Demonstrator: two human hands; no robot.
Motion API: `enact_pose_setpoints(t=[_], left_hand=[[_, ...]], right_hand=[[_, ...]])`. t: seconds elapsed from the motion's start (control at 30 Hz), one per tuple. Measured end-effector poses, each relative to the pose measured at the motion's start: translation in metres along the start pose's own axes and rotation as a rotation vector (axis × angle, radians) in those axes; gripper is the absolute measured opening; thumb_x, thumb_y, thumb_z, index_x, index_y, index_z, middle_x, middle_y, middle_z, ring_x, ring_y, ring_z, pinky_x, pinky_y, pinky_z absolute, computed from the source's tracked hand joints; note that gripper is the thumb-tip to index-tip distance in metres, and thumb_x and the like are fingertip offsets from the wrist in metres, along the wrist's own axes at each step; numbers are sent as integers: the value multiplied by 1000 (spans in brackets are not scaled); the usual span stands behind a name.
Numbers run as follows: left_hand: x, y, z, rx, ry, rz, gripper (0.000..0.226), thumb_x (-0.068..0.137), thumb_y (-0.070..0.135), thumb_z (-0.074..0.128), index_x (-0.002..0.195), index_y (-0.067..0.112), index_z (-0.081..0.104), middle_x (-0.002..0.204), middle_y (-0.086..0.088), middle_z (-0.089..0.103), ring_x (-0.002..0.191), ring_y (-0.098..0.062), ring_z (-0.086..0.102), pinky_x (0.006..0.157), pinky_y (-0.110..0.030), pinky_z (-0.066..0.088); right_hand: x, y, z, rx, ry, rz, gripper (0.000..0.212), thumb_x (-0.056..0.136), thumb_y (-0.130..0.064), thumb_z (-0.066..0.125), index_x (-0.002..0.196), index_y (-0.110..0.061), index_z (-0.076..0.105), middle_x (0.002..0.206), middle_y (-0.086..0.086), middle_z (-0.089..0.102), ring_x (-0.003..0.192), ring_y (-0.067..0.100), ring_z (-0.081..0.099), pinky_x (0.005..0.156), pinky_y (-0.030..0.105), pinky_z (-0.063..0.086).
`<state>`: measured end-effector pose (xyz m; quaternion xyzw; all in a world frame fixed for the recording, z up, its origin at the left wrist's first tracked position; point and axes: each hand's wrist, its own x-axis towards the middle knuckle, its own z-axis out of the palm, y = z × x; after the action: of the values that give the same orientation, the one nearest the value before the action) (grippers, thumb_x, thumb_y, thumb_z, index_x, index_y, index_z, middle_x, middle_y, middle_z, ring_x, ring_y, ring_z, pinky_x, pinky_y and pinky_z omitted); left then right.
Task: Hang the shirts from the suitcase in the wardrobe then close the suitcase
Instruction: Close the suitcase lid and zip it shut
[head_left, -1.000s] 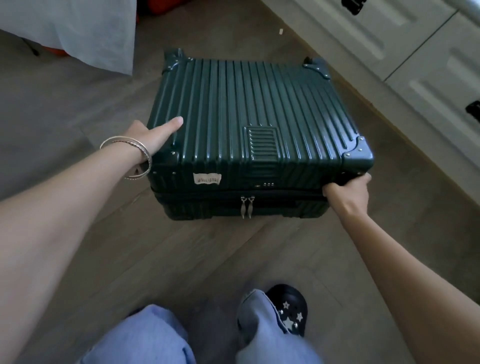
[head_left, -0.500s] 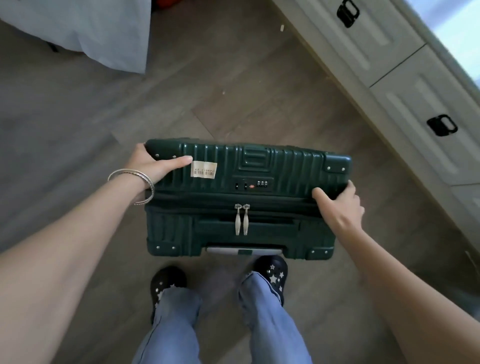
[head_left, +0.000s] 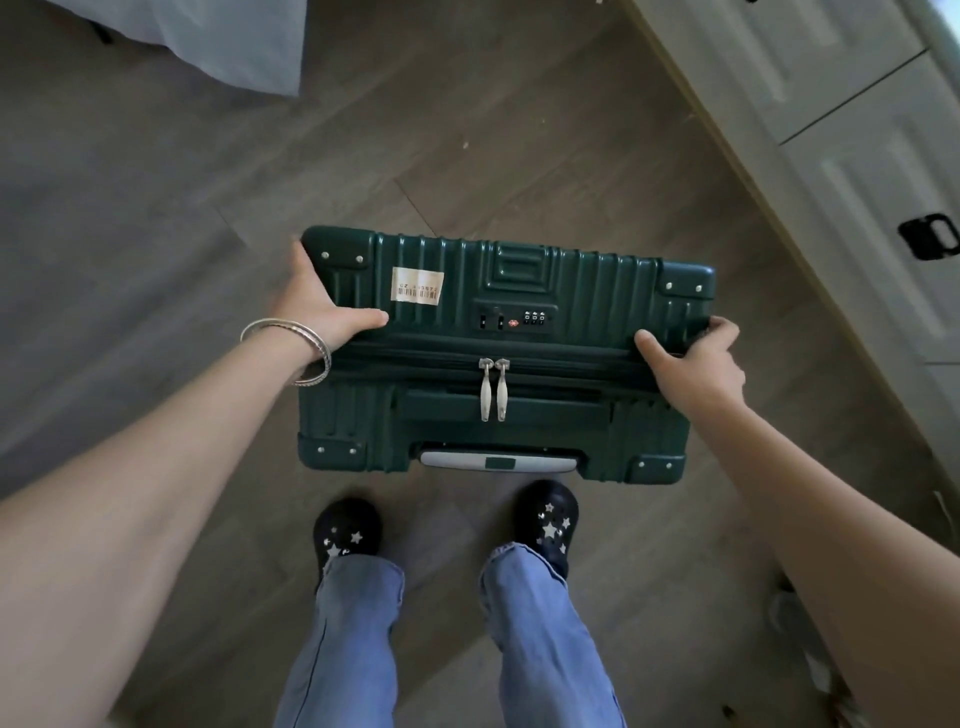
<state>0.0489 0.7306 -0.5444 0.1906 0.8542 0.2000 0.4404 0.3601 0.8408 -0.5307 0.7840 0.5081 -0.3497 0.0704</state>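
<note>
head view, left to right. at 11 o'clock, a pale sheet hangs over the grey wood floor. at 9 o'clock, the left hand, with bangles on its wrist, grips the left end of the suitcase: thumb laid along the top face, fingers wrapped round the far corner. the green ribbed suitcase stands upright at centre on the floor, shut, its two zip pulls side by side at the middle of the seam. on its top face lie a barcode label at left and a combination lock near centre; the grey handle sits at its 6 o'clock edge. just below, two dark shoes with star charms and blue jeans. at 3 o'clock, the right hand grips the right end, thumb on top, fingers curled over the corner. at 1 to 3 o'clock, white drawers with a black pull.
</note>
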Motion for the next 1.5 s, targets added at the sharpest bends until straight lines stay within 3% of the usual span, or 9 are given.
enact_pose_setpoints(t=[0.17, 0.47, 0.57, 0.67, 0.73, 0.87, 1.03, 1.27, 1.5], left_hand=[[0, 10, 7, 103, -10, 12, 116, 74, 21, 74, 145, 24, -18, 153, -10, 21, 137, -29, 32, 114, -42, 27], [-17, 25, 23, 420, -27, 64, 84, 85, 20, 61, 148, 27, 6, 156, -7, -19, 146, -24, -9, 118, -39, 16], [-23, 27, 21, 407, 12, 61, 75, 85, 17, 59, 147, 26, 17, 158, -7, -9, 147, -25, 2, 117, -39, 22], [-37, 27, 27, 369, 132, 160, 45, 85, 14, 57, 129, 16, 50, 151, -10, 23, 140, -27, 23, 112, -37, 30], [-50, 28, 35, 350, 155, 255, 27, 84, 12, 57, 110, 10, 64, 134, -10, 44, 129, -26, 36, 103, -33, 35], [-55, 35, 52, 323, 13, 370, 20, 87, 9, 52, 98, 10, 69, 108, -7, 59, 108, -22, 49, 92, -32, 42], [-43, 41, 61, 356, -175, 387, 28, 90, 11, 47, 110, 16, 67, 110, -4, 61, 109, -22, 49, 94, -35, 41], [-32, 39, 58, 415, -325, 399, 27, 92, 19, 47, 112, 20, 65, 113, -1, 56, 112, -22, 42, 96, -38, 38], [-28, 40, 55, 410, -388, 381, 24, 93, 26, 45, 106, 15, 63, 114, -1, 56, 113, -22, 42, 94, -36, 37]], right_hand=[[6, -16, 2, -51, 15, -18, 82, 88, -49, 54, 148, -12, 12, 144, 16, 39, 133, 39, 32, 110, 47, 30], [13, -33, -9, -210, -108, -64, 83, 93, -39, 51, 151, -11, 0, 160, 9, 7, 142, 29, 24, 106, 39, 34], [3, -40, -9, -260, -73, -141, 76, 93, -36, 52, 151, -12, 9, 159, 8, 7, 146, 26, 12, 110, 42, 30], [-17, -54, 3, -216, 20, -364, 50, 92, -31, 52, 137, -14, 39, 142, 9, 38, 131, 25, 36, 94, 38, 42], [-34, -68, 17, -201, -75, -451, 30, 92, -31, 50, 109, -11, 63, 118, 8, 56, 112, 24, 51, 81, 33, 44], [-50, -83, 43, -278, -286, -407, 41, 92, -37, 49, 77, -4, 68, 78, 8, 55, 75, 29, 54, 59, 31, 41], [-45, -92, 66, -299, -268, -323, 31, 91, -36, 53, 77, -9, 62, 85, 9, 57, 76, 29, 52, 54, 26, 32], [-51, -98, 71, -282, -297, -336, 29, 96, -27, 47, 102, -2, 61, 116, 14, 54, 109, 34, 51, 80, 37, 44], [-48, -99, 75, -325, -347, -360, 22, 95, -21, 47, 103, -5, 58, 110, 10, 49, 106, 33, 49, 78, 36, 43]])
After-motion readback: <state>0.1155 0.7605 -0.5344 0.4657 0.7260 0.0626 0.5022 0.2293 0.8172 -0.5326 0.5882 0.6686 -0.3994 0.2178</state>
